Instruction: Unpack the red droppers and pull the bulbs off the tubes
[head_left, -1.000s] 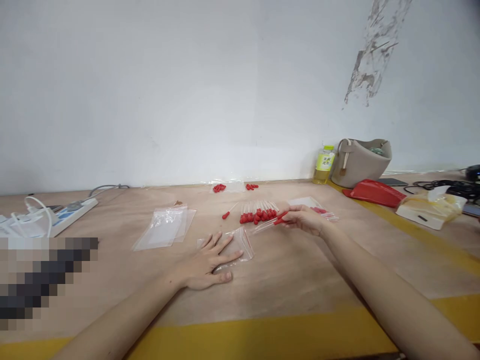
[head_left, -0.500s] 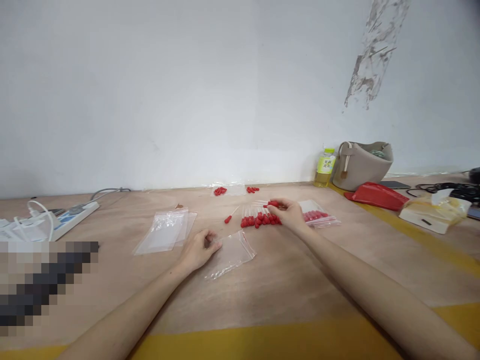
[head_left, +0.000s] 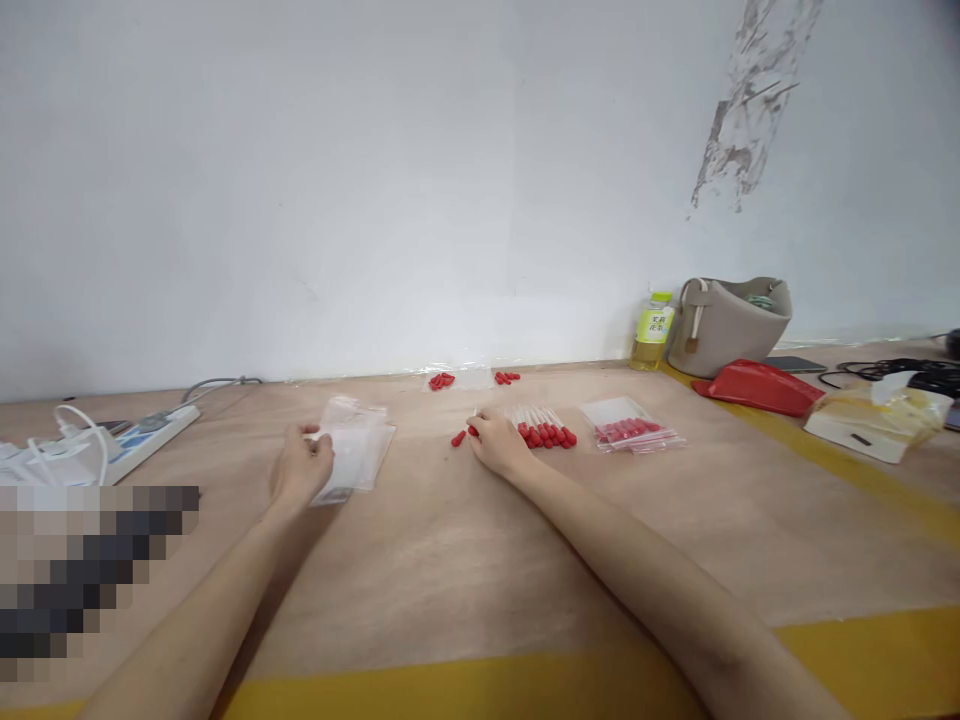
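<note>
My hands among bags and red bulbs

On the brown table (head_left: 450,590), a grey handbag (head_left: 727,340), red packet (head_left: 754,388) and bottle (head_left: 651,335) sit far right, well apart from my hands. My left hand (head_left: 304,465) curls half-closed at the clear bags (head_left: 369,455); I can't tell whether it pinches one. My right hand (head_left: 499,442) covers the left end of the row of thin-stemmed, red-bulbed droppers (head_left: 551,436), fingers nearly together; a red bulb (head_left: 472,431) shows there, hold unclear.
</note>
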